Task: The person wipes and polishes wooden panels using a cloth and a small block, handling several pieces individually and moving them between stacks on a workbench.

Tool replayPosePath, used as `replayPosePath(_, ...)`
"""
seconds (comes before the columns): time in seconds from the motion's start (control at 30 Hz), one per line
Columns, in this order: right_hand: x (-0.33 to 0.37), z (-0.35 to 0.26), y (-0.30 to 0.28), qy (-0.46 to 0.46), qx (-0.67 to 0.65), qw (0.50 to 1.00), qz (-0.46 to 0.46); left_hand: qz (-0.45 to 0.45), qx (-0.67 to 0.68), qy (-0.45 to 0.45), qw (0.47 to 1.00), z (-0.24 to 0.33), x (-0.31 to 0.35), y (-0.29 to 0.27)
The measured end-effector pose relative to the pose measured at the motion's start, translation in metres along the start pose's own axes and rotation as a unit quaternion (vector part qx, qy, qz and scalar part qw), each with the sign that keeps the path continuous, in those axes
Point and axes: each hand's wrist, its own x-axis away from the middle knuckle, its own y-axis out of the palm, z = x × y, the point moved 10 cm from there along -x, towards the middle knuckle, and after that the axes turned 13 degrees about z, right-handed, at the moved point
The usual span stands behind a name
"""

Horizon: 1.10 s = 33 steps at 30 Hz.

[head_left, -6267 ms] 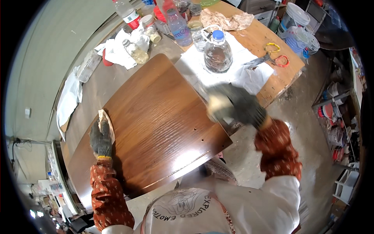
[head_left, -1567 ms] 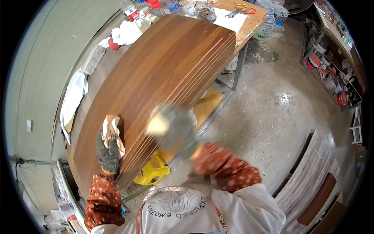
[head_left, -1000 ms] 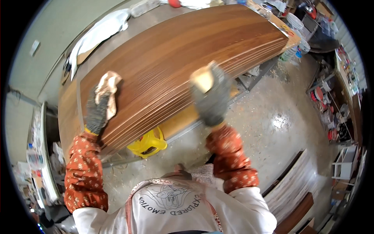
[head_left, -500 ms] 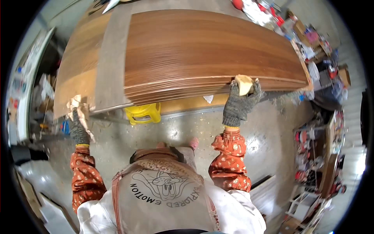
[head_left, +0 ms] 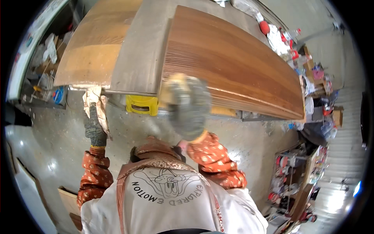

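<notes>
Pinching one crumpled beige cloth (head_left: 102,113), the one gloved left hand (head_left: 95,130) is at centre left of the frame. At centre, the one gloved right hand (head_left: 189,109), blurred, grips one pale block (head_left: 170,93) at the lower-left corner of one brown wood panel (head_left: 230,58), which spans upper centre to right. One yellow stool (head_left: 142,111) shows left of centre.

right hand (head_left: 189,107): blurred | held pad (head_left: 168,93): blurred, shape unclear | yellow stool (head_left: 142,100): partly hidden under table (head_left: 140,50)
</notes>
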Motion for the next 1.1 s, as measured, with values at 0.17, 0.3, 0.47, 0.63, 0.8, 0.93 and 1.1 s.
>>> replayPosePath(0.17,-0.003,0.006,-0.008,0.014,-0.1,0.995,-0.003,0.084,-0.181,0.082,0.976,0.032,0.007,-0.004)
replayPosePath(0.3,-0.012,-0.015,0.013,-0.042,-0.108,0.993,-0.033,0.163,-0.327,0.263,0.893,0.055,0.04,-0.004)
replayPosePath(0.47,-0.021,0.039,-0.014,0.059,-0.108,0.987,-0.099,0.136,-0.108,0.054,0.983,0.029,0.037,-0.027)
replayPosePath(0.63,-0.068,-0.006,0.032,-0.085,-0.16,0.954,-0.239,0.162,0.1,-0.149,0.971,0.001,0.042,-0.029)
replayPosePath(0.8,-0.069,0.002,0.049,-0.145,-0.194,0.933,-0.267,0.185,0.213,-0.209,0.936,-0.029,0.06,-0.035)
replayPosePath(0.93,-0.07,0.003,0.051,-0.189,-0.222,0.914,-0.284,0.194,0.243,-0.239,0.92,-0.051,0.075,-0.041)
replayPosePath(1.1,-0.076,-0.012,0.072,-0.231,-0.208,0.897,-0.313,0.193,0.139,-0.172,0.956,-0.007,0.059,-0.039)
